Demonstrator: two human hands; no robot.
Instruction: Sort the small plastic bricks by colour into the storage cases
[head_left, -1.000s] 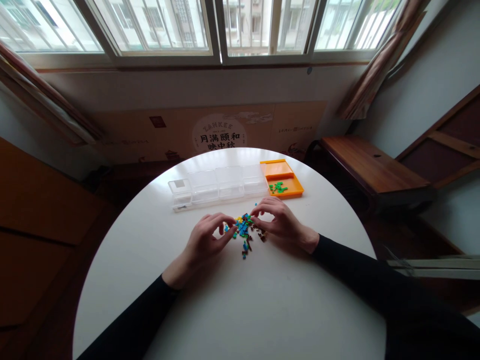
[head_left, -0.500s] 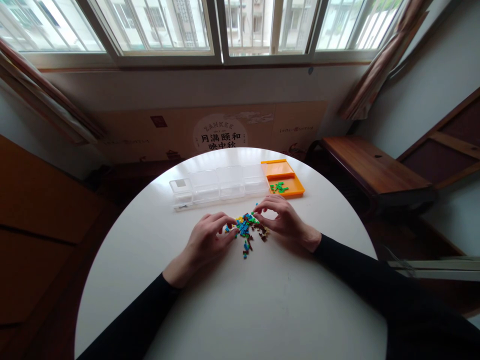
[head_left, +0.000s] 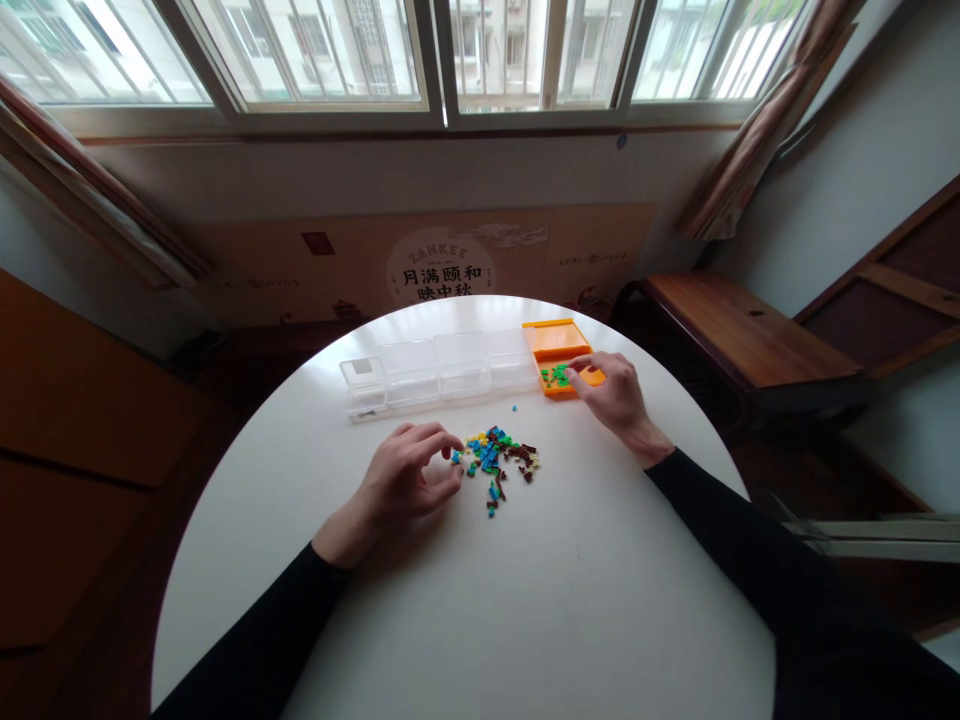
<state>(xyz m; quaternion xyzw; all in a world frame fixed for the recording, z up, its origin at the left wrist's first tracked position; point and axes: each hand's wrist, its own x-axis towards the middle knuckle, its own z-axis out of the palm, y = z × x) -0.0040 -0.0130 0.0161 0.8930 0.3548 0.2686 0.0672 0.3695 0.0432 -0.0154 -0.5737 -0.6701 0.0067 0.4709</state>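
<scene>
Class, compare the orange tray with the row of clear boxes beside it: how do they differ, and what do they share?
The orange tray is opaque and bright; the clear boxes are see-through. The tray holds small green pieces; no pieces show in the boxes. The right hand rests on the tray; no hand touches the boxes. Both sit in one line at the far side of the white table.

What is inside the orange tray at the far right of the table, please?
The orange tray holds a small cluster of green pieces. The right hand covers its near right corner, so anything lying there is hidden.
</scene>
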